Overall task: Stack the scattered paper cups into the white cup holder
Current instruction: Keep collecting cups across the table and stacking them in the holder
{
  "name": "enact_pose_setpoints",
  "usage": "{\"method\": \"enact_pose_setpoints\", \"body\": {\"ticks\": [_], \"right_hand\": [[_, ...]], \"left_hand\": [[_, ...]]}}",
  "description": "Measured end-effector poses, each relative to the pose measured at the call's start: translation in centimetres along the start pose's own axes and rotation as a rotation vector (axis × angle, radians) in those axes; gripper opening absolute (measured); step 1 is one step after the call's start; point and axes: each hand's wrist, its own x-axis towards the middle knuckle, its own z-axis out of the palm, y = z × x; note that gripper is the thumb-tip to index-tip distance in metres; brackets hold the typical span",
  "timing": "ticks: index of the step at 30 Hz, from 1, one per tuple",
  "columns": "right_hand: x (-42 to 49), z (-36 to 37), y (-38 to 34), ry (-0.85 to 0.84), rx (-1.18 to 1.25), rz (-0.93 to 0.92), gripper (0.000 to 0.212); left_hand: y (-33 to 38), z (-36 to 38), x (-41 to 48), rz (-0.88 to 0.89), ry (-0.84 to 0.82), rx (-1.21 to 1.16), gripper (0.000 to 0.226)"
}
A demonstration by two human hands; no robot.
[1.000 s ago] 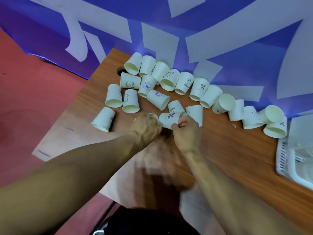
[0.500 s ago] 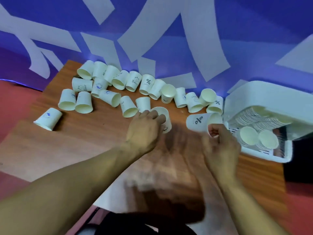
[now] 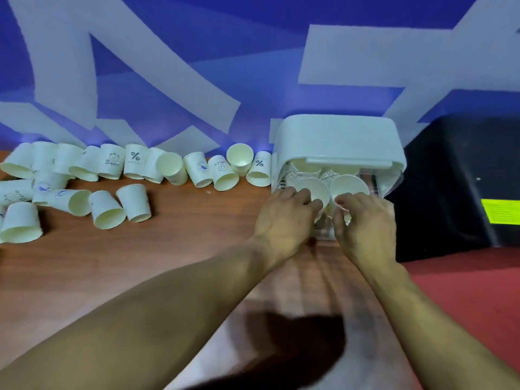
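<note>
Presently at the table's right end: white lidded plastic cup holder (image 3: 337, 136), open front facing the person, cup stacks inside.

Left hand (image 3: 284, 220): fingers curled round a white paper cup (image 3: 312, 190) at the opening.

Right hand (image 3: 365, 223): fingers pinching a second white paper cup (image 3: 350, 185) alongside.

Handling advice: seat each base squarely in its stack's mouth and press gently to spare the rims.

Surroundings: brown wooden table (image 3: 197, 249); loose printed paper cups (image 3: 135, 198) lying leftward, well apart; black box (image 3: 450, 192) just beside the holder.

Obstruction: overhanging lid likely crowds both hands.
</note>
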Motion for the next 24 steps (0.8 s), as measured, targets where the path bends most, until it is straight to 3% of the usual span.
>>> {"method": "enact_pose_setpoints", "body": {"ticks": [4,7,13,18,24], "right_hand": [[0.3,1.5,1.5,-0.035,-0.036,0.004,0.013],[0.6,1.9,2.2,-0.04,-0.016,-0.006,0.013],[-0.5,3.7,3.0,-0.151,-0.039,0.006,0.015],[-1.5,6.6,2.6,-0.325,-0.086,-0.034,0.014],[-0.9,7.4,2.4,-0.372,-0.026,-0.007,0.006]], "left_hand": [[0.4,1.5,1.2,0.047,-0.097,0.037,0.003],[0.7,2.2,1.4,0.015,-0.192,0.081,0.018],[-0.7,4.2,1.6,-0.016,-0.333,0.007,0.022],[-1.7,5.8,1.0,0.001,-0.324,-0.151,0.041],[-1.9,5.9,1.1,-0.006,-0.355,-0.131,0.035]]}}
